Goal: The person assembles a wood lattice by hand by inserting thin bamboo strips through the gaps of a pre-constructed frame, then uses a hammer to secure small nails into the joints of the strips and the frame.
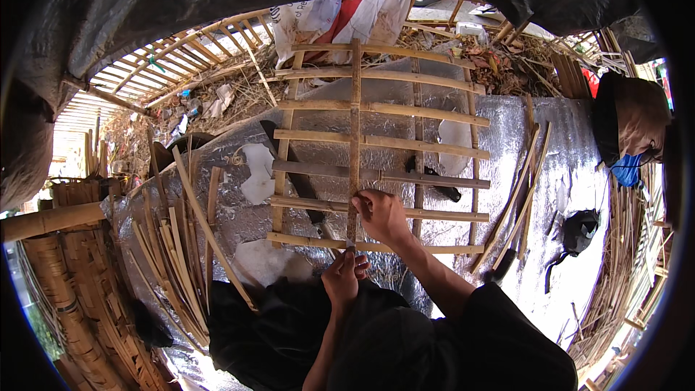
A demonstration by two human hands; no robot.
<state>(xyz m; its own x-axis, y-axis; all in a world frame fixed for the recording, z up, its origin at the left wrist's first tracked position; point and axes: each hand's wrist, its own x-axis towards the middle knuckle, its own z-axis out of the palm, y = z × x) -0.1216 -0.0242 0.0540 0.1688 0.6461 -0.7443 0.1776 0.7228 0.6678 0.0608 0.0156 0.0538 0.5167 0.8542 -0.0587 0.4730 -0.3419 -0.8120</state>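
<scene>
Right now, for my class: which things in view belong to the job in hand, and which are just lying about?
Part of the job:
bamboo frame
its middle strip, left hand at the lower end, right hand above
probably the loose strips at left
perhaps the long knife under the frame

Apparently just lying about:
red and white sacking
dry leaves
black bundle at right

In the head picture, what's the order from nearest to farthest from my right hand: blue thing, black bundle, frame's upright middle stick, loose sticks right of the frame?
From your right hand:
1. Upright middle stick, right beside it
2. Loose sticks, to the right
3. Black bundle, farther right
4. Blue thing, far right
</scene>
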